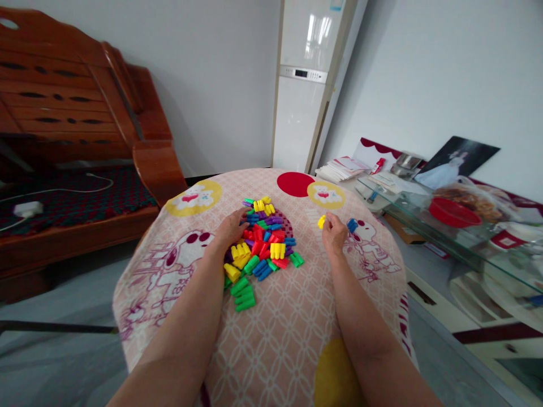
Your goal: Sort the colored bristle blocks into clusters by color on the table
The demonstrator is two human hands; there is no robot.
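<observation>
A loose heap of plastic building blocks (261, 234) in yellow, red, blue, green and purple lies on the round table. Each looks like short rounded tubes joined side by side. At the heap's left edge rests my left hand (230, 230), fingers apart and touching the blocks; its fingertips are partly hidden. Right of the heap, my right hand (335, 233) pinches a yellow building block (322, 221) between thumb and fingers. Just beyond that hand, a blue building block (352, 225) lies by itself on the cloth.
A patterned tablecloth (280, 333) covers the table. On the right, a glass-topped cabinet (424, 226) carries papers, a red bowl (453, 211) and a bag of food. A carved wooden bench (155, 169) stands left; a tall white air conditioner (297, 118) stands behind.
</observation>
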